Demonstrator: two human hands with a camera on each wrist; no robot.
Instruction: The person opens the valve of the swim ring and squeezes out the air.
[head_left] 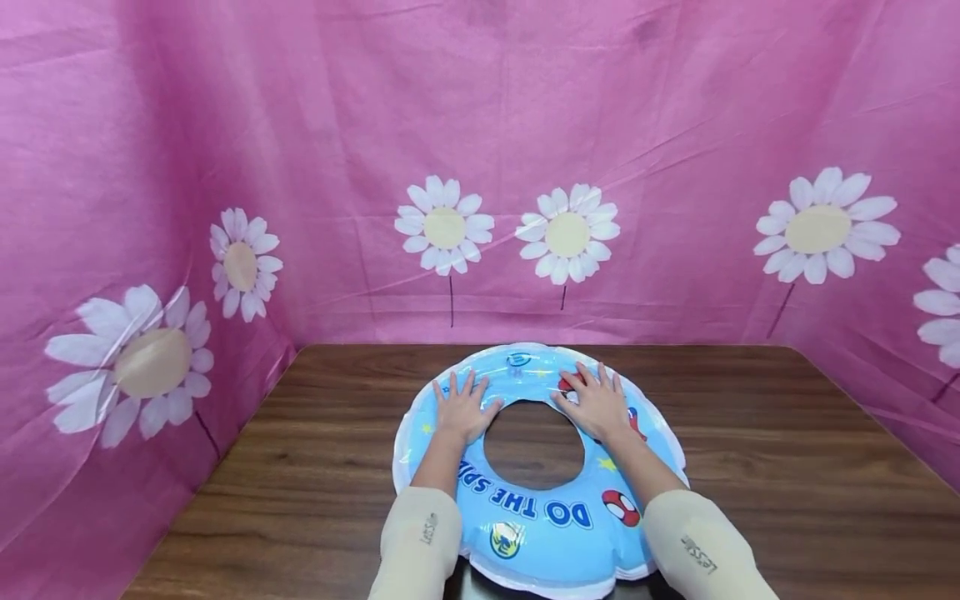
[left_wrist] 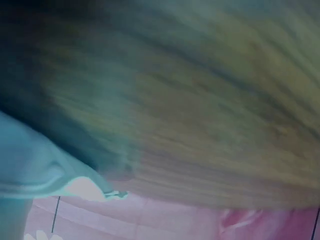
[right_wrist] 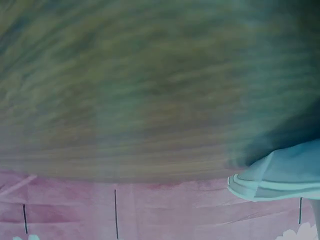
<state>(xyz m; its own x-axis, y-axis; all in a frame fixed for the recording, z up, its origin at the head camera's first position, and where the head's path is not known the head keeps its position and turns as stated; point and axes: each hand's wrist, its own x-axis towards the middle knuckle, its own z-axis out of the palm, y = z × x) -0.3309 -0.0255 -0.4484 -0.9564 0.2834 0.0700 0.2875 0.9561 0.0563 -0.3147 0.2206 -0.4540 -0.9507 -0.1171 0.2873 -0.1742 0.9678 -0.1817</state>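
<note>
A light blue inflatable swim ring [head_left: 551, 546] with a white seam, printed lettering and red cartoon figures lies on the wooden table in the head view. My left hand [head_left: 461, 410] rests on its left upper part, fingers spread and straight. On the right upper part lies my right hand [head_left: 597, 406], also with spread, straight fingers. Both palms face down on the ring, one on each side of its centre hole. Only the ring's edge [left_wrist: 45, 170] shows in the left wrist view, and the right wrist view likewise catches a piece of it [right_wrist: 285, 172].
The brown wooden table [head_left: 787, 467] extends to both sides of the ring. Pink cloth [head_left: 510, 100] printed with white daisies hangs behind the table and along its left and right sides. A dark strip shows under the ring's near edge.
</note>
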